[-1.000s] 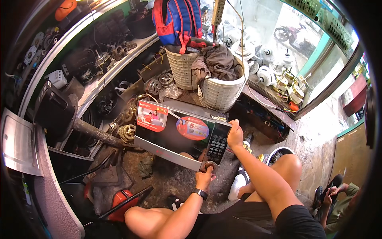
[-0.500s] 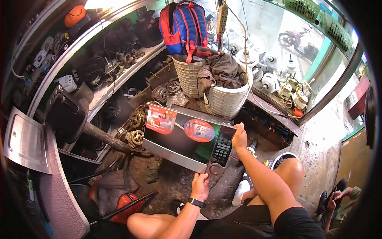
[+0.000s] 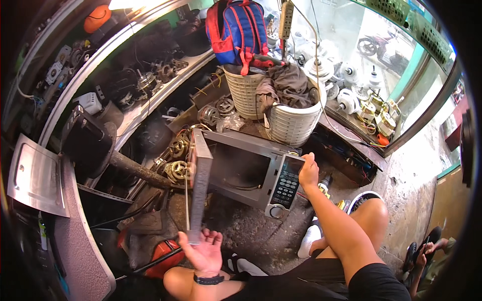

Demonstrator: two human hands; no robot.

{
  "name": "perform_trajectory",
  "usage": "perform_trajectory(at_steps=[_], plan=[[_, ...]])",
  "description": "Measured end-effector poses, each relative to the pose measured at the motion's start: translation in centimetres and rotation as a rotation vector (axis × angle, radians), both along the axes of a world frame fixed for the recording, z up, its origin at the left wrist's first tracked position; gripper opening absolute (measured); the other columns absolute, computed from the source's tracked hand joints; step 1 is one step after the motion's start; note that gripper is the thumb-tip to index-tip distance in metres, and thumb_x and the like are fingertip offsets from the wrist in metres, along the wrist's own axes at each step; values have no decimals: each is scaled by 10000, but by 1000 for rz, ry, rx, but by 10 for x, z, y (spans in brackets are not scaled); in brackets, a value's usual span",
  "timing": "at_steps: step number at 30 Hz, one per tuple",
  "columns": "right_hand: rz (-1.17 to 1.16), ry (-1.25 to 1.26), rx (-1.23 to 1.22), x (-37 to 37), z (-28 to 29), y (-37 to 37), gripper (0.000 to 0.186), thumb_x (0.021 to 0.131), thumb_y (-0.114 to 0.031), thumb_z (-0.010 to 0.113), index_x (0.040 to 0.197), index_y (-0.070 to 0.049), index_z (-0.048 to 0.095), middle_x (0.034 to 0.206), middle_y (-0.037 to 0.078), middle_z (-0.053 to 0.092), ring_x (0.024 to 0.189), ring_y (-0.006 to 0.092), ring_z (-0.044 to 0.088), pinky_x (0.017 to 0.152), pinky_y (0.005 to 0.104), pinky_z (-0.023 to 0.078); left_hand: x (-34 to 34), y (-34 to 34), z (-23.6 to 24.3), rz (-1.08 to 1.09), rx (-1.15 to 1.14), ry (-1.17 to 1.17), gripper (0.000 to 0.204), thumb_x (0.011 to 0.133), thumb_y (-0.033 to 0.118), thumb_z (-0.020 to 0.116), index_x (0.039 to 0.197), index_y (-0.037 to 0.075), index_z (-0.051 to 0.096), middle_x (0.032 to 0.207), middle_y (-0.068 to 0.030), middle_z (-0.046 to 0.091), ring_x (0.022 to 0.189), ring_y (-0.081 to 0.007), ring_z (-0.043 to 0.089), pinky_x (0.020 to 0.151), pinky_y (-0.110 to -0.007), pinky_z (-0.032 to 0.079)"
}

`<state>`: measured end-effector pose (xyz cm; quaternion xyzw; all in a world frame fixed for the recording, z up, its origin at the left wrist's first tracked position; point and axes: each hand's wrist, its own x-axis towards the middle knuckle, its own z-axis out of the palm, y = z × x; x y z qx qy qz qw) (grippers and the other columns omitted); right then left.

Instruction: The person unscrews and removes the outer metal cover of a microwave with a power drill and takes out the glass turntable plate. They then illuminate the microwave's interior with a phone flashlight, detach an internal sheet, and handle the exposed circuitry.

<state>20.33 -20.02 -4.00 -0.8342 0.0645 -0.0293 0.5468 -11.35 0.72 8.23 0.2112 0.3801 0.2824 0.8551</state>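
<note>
A microwave oven (image 3: 251, 150) stands tilted on the floor in front of me. Its door (image 3: 200, 180) is swung wide to the left, and the dark cavity shows. My right hand (image 3: 309, 170) grips the oven's right side by the control panel (image 3: 286, 185), its fingers curled round the edge. At the lower end of the door is my left hand (image 3: 203, 253), palm up with fingers spread, touching or very near the door's bottom edge; nothing is held in it. A black band circles the left wrist.
Behind the oven stand two white baskets (image 3: 291, 123), one holding dark cloth, the other below a red and blue backpack (image 3: 238, 32). Motor parts crowd the left shelf (image 3: 150, 95). A metal panel (image 3: 37, 175) leans at far left. Another person's hands (image 3: 427, 251) show at lower right.
The microwave door has opened, swinging left. My left hand has left the oven's lower right corner, moved left and opened. My right hand keeps its hold on the side.
</note>
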Motion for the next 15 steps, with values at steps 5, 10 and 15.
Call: perform_trajectory(at_steps=[5, 10, 15], plan=[[-14, -8, -26, -2, -1, 2, 671, 1076, -513, 265, 1017, -8, 703, 989, 272, 708, 1019, 461, 654, 899, 489, 482, -8, 45, 28, 117, 3, 34, 823, 759, 875, 593, 975, 82, 626, 903, -39, 599, 868, -212, 573, 836, -420, 504], [-11, -6, -32, 2, -10, -4, 665, 1077, -506, 273, 1016, -2, 702, 991, 278, 707, 1018, 468, 653, 891, 497, 483, -14, 84, 50, 79, 38, 87, 838, 721, 916, 576, 856, 89, 609, 842, -42, 585, 875, -211, 569, 832, -414, 491], [12, 12, -9, 1, 4, -3, 663, 1077, -493, 264, 997, 6, 693, 981, 286, 700, 1010, 473, 646, 897, 496, 476, -28, 156, 46, -32, 158, 218, 898, 723, 952, 510, 1071, 131, 619, 747, -27, 535, 782, -212, 584, 792, -406, 507]])
